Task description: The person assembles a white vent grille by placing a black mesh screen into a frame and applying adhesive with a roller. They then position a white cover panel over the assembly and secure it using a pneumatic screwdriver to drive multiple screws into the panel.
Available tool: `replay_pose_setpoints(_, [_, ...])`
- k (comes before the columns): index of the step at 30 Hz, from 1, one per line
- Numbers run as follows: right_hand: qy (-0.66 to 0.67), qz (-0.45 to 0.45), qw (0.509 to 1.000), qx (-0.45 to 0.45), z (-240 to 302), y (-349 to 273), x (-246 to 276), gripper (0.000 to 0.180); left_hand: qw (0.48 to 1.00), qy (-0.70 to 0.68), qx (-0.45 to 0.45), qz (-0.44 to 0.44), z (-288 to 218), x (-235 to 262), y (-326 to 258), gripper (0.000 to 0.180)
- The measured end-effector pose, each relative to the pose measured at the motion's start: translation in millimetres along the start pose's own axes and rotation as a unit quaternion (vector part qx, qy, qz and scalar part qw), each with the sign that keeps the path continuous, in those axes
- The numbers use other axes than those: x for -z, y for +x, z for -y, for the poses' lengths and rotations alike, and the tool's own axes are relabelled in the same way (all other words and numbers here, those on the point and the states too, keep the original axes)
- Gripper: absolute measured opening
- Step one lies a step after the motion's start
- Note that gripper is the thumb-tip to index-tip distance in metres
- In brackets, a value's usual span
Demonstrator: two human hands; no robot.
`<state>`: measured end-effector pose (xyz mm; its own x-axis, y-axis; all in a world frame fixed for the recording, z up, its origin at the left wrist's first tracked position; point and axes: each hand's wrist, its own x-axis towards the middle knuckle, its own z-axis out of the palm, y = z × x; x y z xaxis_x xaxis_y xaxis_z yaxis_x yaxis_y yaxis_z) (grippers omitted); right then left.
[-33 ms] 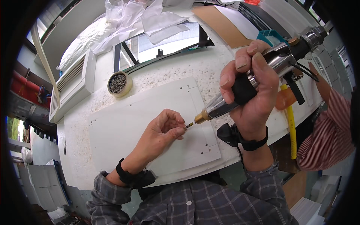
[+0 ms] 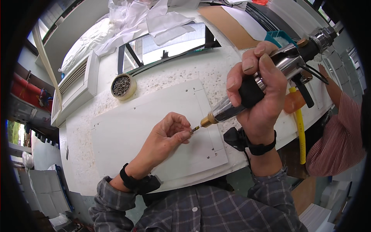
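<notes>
Screw hidden in my left grip (image 2: pixel 170 133) pinch at driver tip; right grip (image 2: pixel 257 91) clenched around the pneumatic screwdriver (image 2: pixel 270 77).

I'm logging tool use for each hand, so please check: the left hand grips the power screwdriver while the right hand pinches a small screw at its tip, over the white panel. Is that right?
Not quite: the hands are swapped. In the head view the right hand grips the power screwdriver, while the left hand pinches a small screw at its tip, over the white panel.
</notes>
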<state>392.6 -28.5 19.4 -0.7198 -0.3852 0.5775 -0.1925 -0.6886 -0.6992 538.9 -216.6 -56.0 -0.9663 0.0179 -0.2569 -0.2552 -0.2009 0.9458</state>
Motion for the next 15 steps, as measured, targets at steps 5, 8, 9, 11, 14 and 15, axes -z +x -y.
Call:
replay_pose_setpoints(5, [-0.004,0.005,1.000,-0.005,-0.3,0.4,-0.1,0.016,1.000,-0.013,-0.005,0.009,3.2,2.0,1.0,0.019])
replay_pose_setpoints(8, [-0.002,-0.001,1.000,-0.005,0.0,1.3,0.8,0.016,0.999,-0.034,-0.004,0.016,2.9,2.8,2.7,0.019])
replay_pose_setpoints(9, [-0.002,-0.006,1.000,-0.006,-0.2,1.3,1.0,0.015,0.999,-0.043,-0.002,0.018,3.0,3.1,3.6,0.019])
replay_pose_setpoints(11, [-0.002,-0.014,1.000,-0.002,-1.0,1.0,0.4,0.016,0.999,-0.047,-0.001,0.022,2.7,2.9,5.2,0.019])
replay_pose_setpoints(14, [0.014,-0.014,1.000,0.005,0.5,1.5,-0.6,0.016,0.997,-0.069,-0.005,0.034,4.6,3.9,6.2,0.018])
replay_pose_setpoints(15, [0.015,-0.010,1.000,0.009,1.2,1.4,-0.7,0.017,0.996,-0.079,-0.007,0.039,6.1,4.2,6.7,0.017])
